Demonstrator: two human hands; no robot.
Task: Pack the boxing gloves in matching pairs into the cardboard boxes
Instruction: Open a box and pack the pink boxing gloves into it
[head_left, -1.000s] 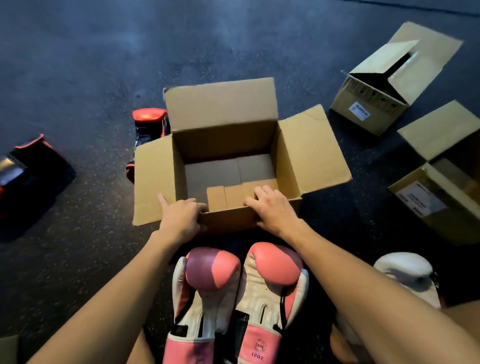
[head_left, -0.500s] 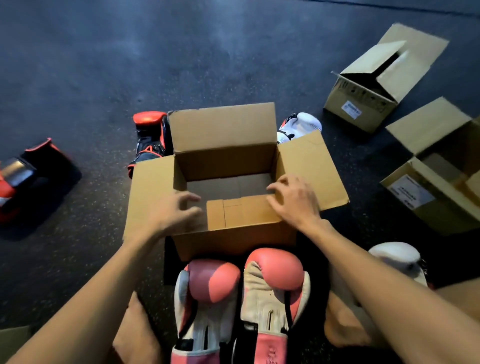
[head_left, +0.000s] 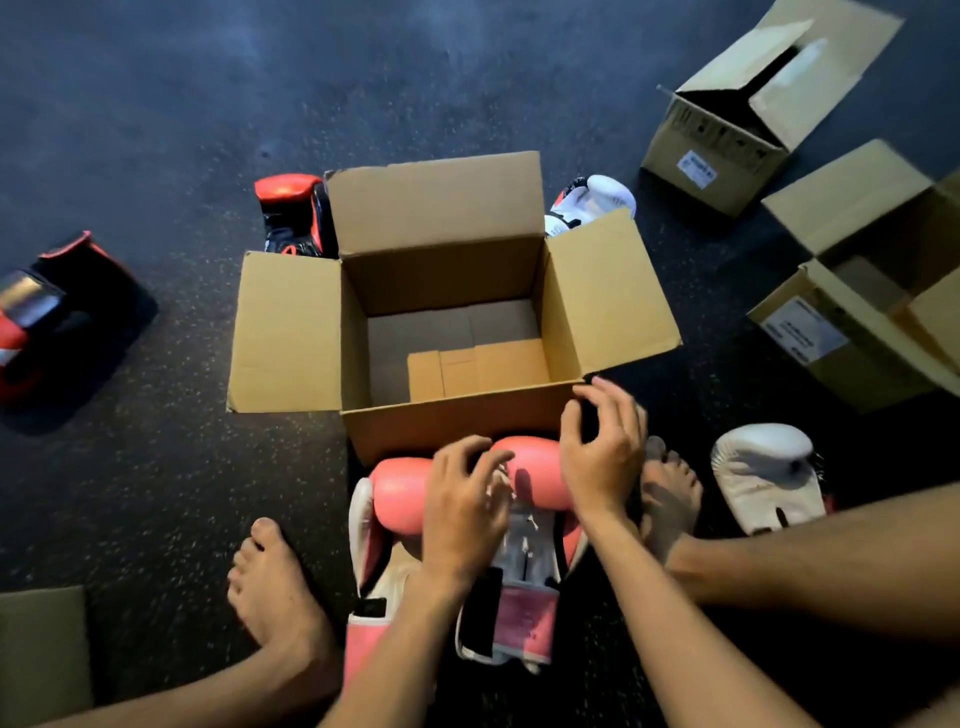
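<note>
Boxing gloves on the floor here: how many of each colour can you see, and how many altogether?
pink-and-white gloves: 2
white gloves: 2 (the one behind the box has red and black marks)
red-and-black gloves: 2 (the far-left one is partly cut off by the picture's edge)
Total: 6

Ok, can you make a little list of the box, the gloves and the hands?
Middle box: open, no gloves inside
Pink gloves: two, side by side on the floor before the box
Left hand: over the pink gloves, grip blurred
Right hand: fingers loosely curled, holding nothing
White gloves: one beside the right foot, another behind the box
Red-and-black gloves: one behind the box, another far left
Other boxes: two, open, on the right
</note>
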